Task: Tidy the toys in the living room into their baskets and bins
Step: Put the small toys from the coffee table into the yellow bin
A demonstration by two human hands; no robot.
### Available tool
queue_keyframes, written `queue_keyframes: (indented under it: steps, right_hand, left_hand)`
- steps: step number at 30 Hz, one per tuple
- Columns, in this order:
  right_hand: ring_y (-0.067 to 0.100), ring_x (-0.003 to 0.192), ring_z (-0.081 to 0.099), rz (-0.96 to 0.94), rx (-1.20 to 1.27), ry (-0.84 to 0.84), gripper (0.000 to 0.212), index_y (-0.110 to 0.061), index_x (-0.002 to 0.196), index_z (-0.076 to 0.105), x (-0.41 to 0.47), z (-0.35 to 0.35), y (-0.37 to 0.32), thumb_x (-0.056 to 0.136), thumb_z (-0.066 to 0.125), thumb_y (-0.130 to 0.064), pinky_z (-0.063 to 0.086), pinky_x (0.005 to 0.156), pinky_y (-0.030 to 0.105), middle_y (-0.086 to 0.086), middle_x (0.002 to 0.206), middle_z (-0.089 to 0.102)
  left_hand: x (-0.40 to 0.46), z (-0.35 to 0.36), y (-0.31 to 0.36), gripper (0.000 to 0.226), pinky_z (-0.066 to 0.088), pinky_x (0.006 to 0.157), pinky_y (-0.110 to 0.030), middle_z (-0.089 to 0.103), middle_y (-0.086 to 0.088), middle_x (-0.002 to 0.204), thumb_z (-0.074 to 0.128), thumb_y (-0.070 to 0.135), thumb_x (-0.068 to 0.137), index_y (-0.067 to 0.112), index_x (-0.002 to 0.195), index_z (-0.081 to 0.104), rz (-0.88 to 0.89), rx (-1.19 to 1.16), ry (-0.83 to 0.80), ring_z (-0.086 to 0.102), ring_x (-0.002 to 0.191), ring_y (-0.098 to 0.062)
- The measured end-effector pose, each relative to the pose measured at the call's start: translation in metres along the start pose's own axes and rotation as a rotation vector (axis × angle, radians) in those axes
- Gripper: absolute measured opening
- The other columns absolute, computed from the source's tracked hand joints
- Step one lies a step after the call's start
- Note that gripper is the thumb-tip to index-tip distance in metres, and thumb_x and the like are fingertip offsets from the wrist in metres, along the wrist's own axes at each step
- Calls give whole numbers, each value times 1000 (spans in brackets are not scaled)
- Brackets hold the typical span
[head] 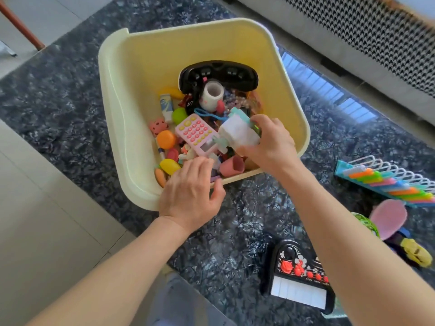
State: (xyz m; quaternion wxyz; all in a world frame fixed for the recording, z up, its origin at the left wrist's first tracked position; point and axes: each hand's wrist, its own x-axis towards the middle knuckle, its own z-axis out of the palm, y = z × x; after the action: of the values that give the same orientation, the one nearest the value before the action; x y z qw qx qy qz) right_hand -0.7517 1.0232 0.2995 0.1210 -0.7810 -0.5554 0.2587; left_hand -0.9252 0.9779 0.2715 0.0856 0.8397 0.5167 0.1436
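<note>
Head view, right hand gripping white toy

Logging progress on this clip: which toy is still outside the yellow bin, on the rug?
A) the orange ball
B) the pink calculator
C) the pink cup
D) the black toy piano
D: the toy piano lies on the rug near the right arm, outside the bin; the other three are inside it.

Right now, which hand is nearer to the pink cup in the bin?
Left. The left hand rests on the yellow bin rim, fingertips just beside the pink cup. The right hand holds a white toy above it.
</note>
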Motion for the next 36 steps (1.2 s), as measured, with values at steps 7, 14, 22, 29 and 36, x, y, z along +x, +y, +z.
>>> queue_keyframes:
  steps: [7,14,22,29,36]
  right_hand:
    - [8,116,51,113,411,76,68,-19,141,35,26,-16,5,84,64,-40,41,87,14,-1,140,48]
    - [11,98,60,-40,533,492,28,-9,117,59,-53,-16,47,89,56,-9,48,88,18,2,123,55]
    - [21,141,24,17,60,-231,92,-16,144,30,-174,5,117,69,77,-41,20,111,24,5,153,23]
    - [23,145,2,-59,-476,-456,134,-41,132,-38,-200,31,135,63,78,-49,15,114,51,-3,155,-19]
    - [6,131,30,34,75,-257,122,-54,135,-11,-186,4,128,54,79,-46,34,102,25,-13,143,19]
  left_hand:
    - [-1,1,0,39,37,41,-23,61,2,68,38,44,82,15,90,64,65,120,-75,58,56,-18]
    - [1,-2,2,40,35,37,-22,61,0,61,37,44,79,15,85,64,60,148,-143,57,46,-21]
    - [-6,-3,7,37,26,46,-21,62,-9,58,42,39,79,8,85,61,71,186,-183,53,39,-31]
    - [-9,-2,7,30,29,48,-25,65,-14,65,52,34,79,7,88,59,55,129,-156,55,45,-35]
    - [-15,-5,12,34,26,45,-20,58,-3,52,40,40,81,12,73,56,56,128,-131,50,37,-27]
